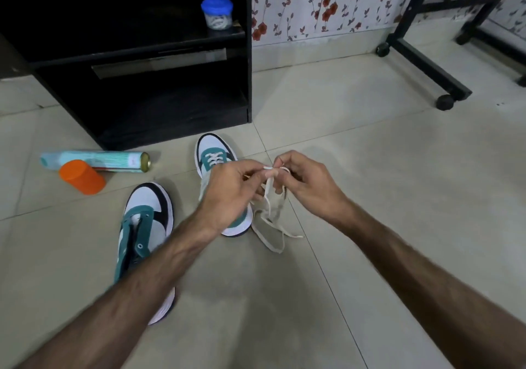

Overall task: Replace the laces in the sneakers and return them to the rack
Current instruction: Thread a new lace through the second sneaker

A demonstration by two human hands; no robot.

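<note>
Nearest, two bare forearms reaching in from the bottom edge over the tiled floor [370, 146]. Under the left forearm, near left, a white, teal and black unlaced sneaker [148, 220], toe pointing away, eyelets bare, tongue open, heel hidden by the arm. Farther in, near the middle, left hand [230, 195] and right hand [307, 186] raised close together above the floor. Grip of each hand closed to a pinch: fingertips of both curled onto a pale shoelace [270, 212], held between them just above the second shoe's near end. From the pinch, lace hanging down in loops, its lower part lying on the tile just right of that shoe, one tip trailing off to the right. Whether this lace is threaded into the shoe: cannot tell, the left hand covering that part. Behind and partly under the left hand, the laced sneaker [212, 152], same colours, toe pointing away, white crossings visible over the teal front. Left of it, an orange cup [82, 177] lying on its side, touching or just in front of a pale blue spray can [96, 161], also lying flat. Farther back, a black shoe rack [170, 89] with open shelves, its foot just beyond the laced sneaker's toe. On an upper shelf, a clear jar with a blue lid [217, 13] holding something white. Far right, a black wheeled frame [427, 61] against flowered wallpaper [327, 7].
</note>
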